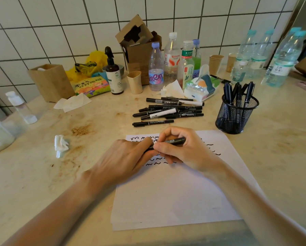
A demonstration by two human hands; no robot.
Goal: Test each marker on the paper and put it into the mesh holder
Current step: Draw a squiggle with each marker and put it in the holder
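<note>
Both hands hold one black marker (175, 140) level above the white paper (168, 197). My right hand (180, 150) grips its barrel, and my left hand (125, 158) holds the left end, which is hidden in the fingers. Black squiggles run across the top of the paper. A pile of several black and white markers (168, 110) lies just beyond the paper. The black mesh holder (235, 114) stands to the right with several markers upright in it.
Plastic bottles (171, 59), a cardboard box (139, 47), paper cups, a pump bottle (114, 75), a tissue pack (200, 89) and a snack bag crowd the back by the tiled wall. A crumpled tissue (60, 145) lies left of the paper. More water bottles (279, 55) stand back right.
</note>
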